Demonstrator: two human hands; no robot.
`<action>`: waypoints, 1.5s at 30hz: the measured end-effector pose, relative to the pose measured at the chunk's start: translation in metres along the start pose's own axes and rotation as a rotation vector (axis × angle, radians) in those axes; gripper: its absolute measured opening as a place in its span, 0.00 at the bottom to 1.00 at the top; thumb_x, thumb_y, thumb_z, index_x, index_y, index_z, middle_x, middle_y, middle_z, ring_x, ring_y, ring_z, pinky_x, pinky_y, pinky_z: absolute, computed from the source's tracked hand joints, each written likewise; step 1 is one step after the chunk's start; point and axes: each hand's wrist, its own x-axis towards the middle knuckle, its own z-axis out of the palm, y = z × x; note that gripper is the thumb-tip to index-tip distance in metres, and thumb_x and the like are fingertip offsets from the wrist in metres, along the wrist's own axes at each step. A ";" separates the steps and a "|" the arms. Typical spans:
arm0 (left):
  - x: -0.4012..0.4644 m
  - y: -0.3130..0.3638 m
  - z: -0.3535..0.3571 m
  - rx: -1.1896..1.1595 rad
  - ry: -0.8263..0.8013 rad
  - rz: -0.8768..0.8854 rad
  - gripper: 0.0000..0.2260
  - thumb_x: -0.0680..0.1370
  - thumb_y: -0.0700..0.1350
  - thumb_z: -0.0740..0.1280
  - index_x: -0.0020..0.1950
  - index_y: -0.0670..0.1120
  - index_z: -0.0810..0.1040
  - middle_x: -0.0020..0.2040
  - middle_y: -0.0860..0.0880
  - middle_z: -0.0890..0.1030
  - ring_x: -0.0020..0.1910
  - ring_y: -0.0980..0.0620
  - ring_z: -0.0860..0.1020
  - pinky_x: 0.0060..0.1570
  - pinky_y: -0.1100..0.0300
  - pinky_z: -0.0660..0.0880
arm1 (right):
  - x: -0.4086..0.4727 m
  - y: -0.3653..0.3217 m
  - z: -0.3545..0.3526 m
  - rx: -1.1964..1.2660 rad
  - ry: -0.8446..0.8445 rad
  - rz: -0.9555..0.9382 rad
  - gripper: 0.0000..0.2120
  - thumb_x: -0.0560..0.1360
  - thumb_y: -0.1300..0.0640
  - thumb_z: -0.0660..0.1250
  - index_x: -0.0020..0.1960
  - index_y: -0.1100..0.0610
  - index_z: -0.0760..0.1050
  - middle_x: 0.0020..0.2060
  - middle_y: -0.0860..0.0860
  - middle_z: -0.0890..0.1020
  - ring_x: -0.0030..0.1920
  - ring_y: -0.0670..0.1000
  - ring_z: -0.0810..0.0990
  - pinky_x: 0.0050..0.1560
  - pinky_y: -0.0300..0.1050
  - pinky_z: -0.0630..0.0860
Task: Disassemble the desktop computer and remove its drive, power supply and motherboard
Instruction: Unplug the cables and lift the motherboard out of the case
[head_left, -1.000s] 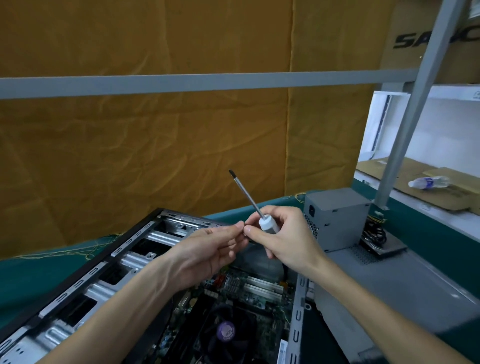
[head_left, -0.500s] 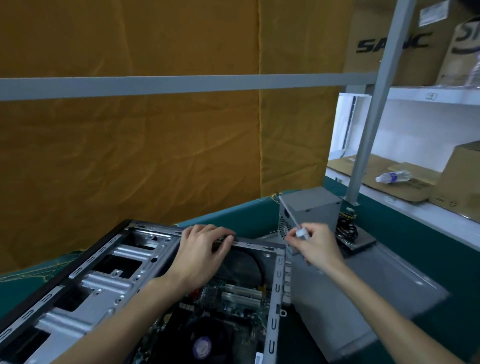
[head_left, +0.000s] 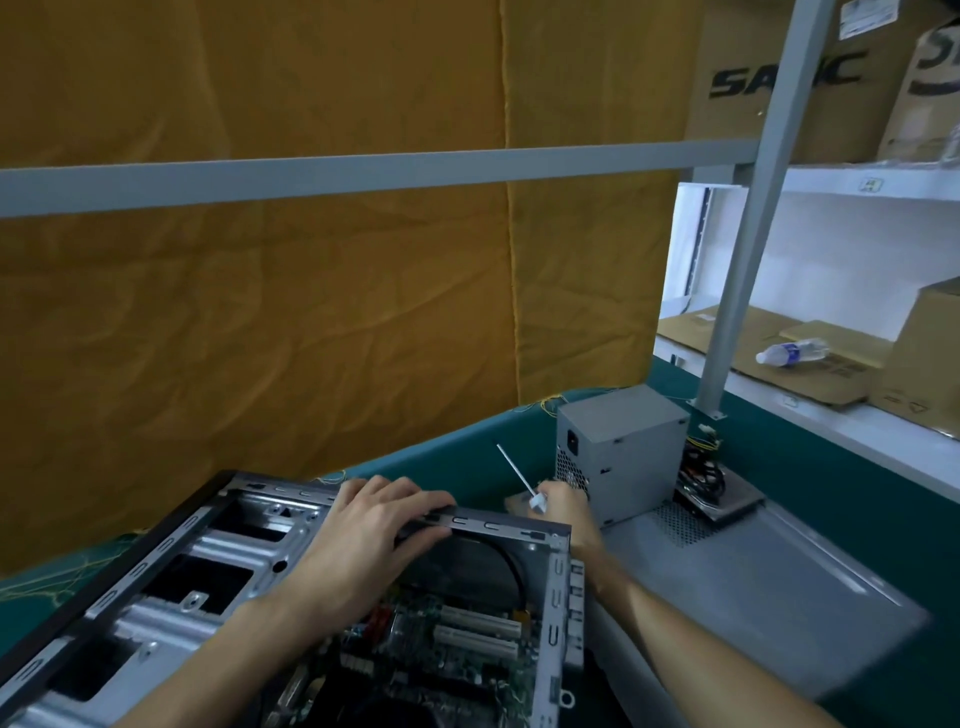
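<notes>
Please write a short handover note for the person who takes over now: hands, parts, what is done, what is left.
Left hand: fingers curled over the far rim of the computer case.
Right hand: holds the screwdriver, shaft pointing up, just beyond the case.
Done: power supply is out, standing on the grey side panel.
Left: motherboard is still in the case. The drive cannot be identified from this view.

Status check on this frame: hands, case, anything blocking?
Left hand grips far rim of the case. Right hand holds screwdriver, tip up. Power supply out on side panel; motherboard still in. Nothing blocking.
</notes>
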 end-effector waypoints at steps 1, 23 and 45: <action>0.000 -0.001 0.000 0.002 -0.005 0.002 0.26 0.79 0.68 0.48 0.69 0.62 0.74 0.54 0.64 0.75 0.56 0.59 0.70 0.61 0.59 0.63 | 0.000 0.000 0.001 0.005 0.009 0.000 0.15 0.74 0.68 0.61 0.33 0.55 0.64 0.34 0.51 0.71 0.39 0.54 0.72 0.40 0.45 0.67; -0.021 -0.039 -0.011 0.045 0.038 -0.056 0.23 0.80 0.66 0.51 0.70 0.61 0.73 0.59 0.63 0.76 0.59 0.58 0.71 0.59 0.60 0.61 | -0.032 -0.034 -0.024 0.441 0.206 -0.050 0.08 0.78 0.57 0.73 0.42 0.60 0.81 0.29 0.52 0.81 0.24 0.48 0.74 0.25 0.42 0.71; -0.036 -0.050 -0.040 0.128 0.097 -0.227 0.20 0.79 0.63 0.64 0.57 0.48 0.81 0.51 0.48 0.83 0.52 0.45 0.79 0.51 0.52 0.71 | -0.111 -0.099 -0.040 -0.272 0.040 -0.379 0.21 0.79 0.47 0.70 0.33 0.53 0.70 0.25 0.48 0.73 0.24 0.48 0.68 0.26 0.43 0.64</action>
